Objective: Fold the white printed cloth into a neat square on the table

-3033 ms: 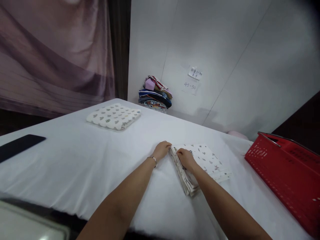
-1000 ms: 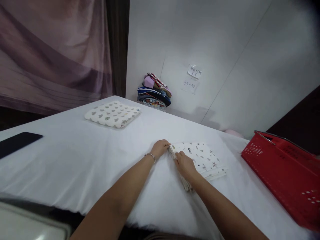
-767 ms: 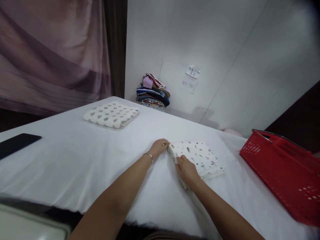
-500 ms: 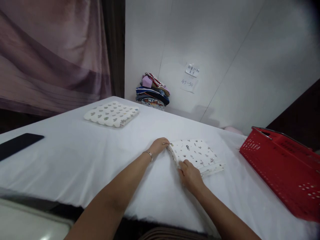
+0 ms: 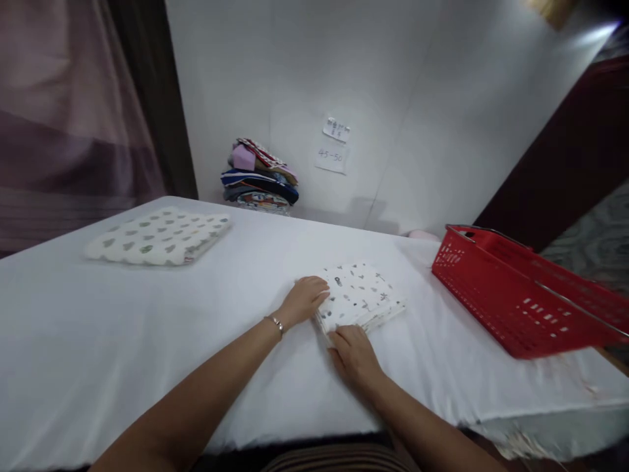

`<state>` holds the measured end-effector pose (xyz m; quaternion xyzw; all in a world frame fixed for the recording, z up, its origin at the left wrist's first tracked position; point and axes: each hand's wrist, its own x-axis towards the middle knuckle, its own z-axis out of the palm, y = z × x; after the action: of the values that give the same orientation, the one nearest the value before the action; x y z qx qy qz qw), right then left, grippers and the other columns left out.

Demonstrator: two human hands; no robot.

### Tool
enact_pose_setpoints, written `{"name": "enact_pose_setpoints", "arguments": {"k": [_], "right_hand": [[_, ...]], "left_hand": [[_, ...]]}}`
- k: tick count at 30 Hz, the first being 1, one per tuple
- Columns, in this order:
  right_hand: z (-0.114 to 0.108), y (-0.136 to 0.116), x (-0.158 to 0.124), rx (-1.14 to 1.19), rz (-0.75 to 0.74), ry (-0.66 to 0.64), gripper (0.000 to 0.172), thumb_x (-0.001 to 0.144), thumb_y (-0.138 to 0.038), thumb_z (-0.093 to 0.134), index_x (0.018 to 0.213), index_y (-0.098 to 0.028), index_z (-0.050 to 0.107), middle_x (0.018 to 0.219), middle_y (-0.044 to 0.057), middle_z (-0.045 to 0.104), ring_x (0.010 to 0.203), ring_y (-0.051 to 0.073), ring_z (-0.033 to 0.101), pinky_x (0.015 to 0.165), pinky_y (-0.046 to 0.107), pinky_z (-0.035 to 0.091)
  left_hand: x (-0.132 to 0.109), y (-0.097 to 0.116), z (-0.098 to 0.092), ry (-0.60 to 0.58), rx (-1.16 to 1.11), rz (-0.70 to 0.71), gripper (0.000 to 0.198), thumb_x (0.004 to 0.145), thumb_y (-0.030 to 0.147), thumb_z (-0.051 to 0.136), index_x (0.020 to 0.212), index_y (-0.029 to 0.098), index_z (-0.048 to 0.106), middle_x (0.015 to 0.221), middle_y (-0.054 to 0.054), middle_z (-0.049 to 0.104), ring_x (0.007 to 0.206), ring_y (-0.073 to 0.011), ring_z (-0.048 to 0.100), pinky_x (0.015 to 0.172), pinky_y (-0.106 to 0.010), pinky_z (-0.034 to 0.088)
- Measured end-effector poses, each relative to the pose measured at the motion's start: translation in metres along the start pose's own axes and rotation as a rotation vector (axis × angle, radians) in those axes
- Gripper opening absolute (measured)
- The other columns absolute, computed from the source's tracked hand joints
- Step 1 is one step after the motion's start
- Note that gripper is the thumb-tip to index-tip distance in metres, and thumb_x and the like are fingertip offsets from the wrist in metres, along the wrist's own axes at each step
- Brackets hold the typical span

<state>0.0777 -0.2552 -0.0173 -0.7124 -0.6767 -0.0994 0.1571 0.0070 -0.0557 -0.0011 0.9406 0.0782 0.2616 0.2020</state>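
White cloth (image 5: 361,292), grey-printed, lies folded in layers. Left hand (image 5: 305,300), half-curled, touches its left edge; grip indeterminable. Right hand (image 5: 357,355), closed, pinches the near corner.

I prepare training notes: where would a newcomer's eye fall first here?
Probably on the bright red perforated basket, at the right of the table. Next, near the centre, the folded white printed cloth, with the left grip and right grip at its edges. Behind, a colourful fabric stack stands out against the pale wall.
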Motion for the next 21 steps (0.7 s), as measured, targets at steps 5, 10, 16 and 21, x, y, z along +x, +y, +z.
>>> {"name": "enact_pose_setpoints", "arguments": {"k": [5, 10, 16, 21], "right_hand": [[-0.013, 0.000, -0.009, 0.077, -0.019, 0.006, 0.020, 0.083, -0.018, 0.047, 0.102, -0.017, 0.055, 0.095, 0.008, 0.057, 0.089, 0.019, 0.049, 0.077, 0.031, 0.038], [-0.035, 0.025, -0.002, 0.181, -0.034, 0.082, 0.023, 0.086, -0.017, 0.042, 0.104, -0.019, 0.057, 0.103, 0.007, 0.060, 0.099, 0.016, 0.051, 0.087, 0.031, 0.038], [-0.037, 0.082, 0.034, 0.100, 0.218, 0.066, 0.031, 0.086, -0.023, 0.044, 0.115, -0.019, 0.055, 0.126, 0.010, 0.051, 0.118, 0.018, 0.041, 0.099, 0.036, 0.030], [-0.016, 0.113, 0.032, -0.004, 0.419, -0.206, 0.047, 0.089, -0.041, 0.041, 0.131, -0.020, 0.041, 0.141, 0.011, 0.033, 0.131, 0.025, 0.024, 0.103, 0.047, 0.019]], "left_hand": [[-0.012, 0.018, 0.027, -0.172, 0.031, 0.086, 0.033, 0.091, 0.034, 0.036, 0.116, 0.028, 0.055, 0.129, -0.001, 0.050, 0.127, -0.0184, 0.035, 0.107, -0.042, 0.017], [-0.010, 0.028, 0.028, -0.243, 0.052, 0.020, 0.035, 0.091, 0.036, 0.033, 0.117, 0.028, 0.055, 0.131, -0.002, 0.049, 0.127, -0.0201, 0.034, 0.107, -0.046, 0.018], [-0.017, 0.060, 0.037, -0.252, 0.106, 0.174, 0.042, 0.088, 0.044, 0.038, 0.127, 0.030, 0.046, 0.132, -0.003, 0.048, 0.127, -0.0209, 0.035, 0.107, -0.046, 0.017], [-0.026, 0.058, 0.047, -0.216, 0.161, 0.191, 0.043, 0.090, 0.040, 0.035, 0.131, 0.029, 0.041, 0.136, -0.003, 0.043, 0.128, -0.0208, 0.034, 0.108, -0.044, 0.016]]}}
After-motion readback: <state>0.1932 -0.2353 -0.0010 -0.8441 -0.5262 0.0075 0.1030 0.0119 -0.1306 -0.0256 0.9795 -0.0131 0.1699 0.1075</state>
